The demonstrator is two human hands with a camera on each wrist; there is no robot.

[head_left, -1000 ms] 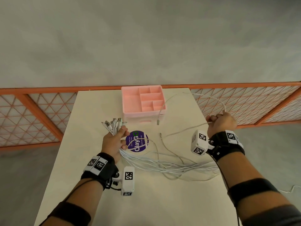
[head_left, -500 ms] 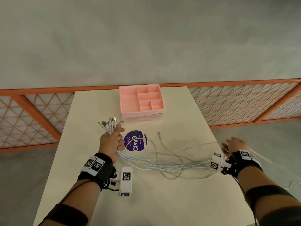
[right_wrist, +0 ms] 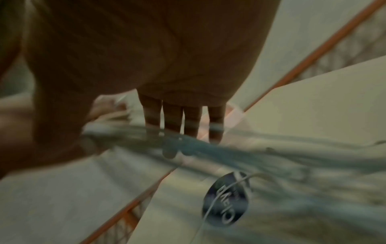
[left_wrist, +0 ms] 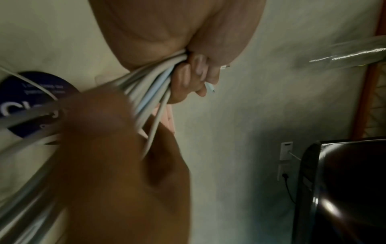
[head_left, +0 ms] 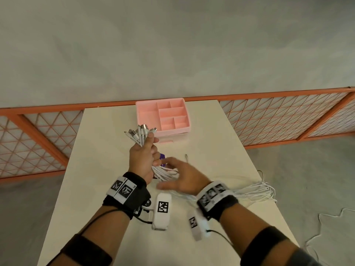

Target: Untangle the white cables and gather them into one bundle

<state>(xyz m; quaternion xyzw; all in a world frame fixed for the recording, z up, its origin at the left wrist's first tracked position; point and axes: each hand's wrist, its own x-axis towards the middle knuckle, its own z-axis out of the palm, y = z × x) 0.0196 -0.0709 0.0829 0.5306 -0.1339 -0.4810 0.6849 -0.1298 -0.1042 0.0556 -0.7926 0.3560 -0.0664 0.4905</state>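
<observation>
left grip clamped on white cables; right grip spread, fingers straight.

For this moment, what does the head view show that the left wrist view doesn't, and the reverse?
Only the head view shows the pink tray, the cable plugs fanning out above the left hand, the far cable loops hanging over the table edge, and both wrist cameras.

Only the left wrist view shows the left fingers curled round the cables from below, a dark rounded object and a wall socket.

Both show the cables gripped by the left hand, the blurred right hand close by, and the purple sticker.
</observation>
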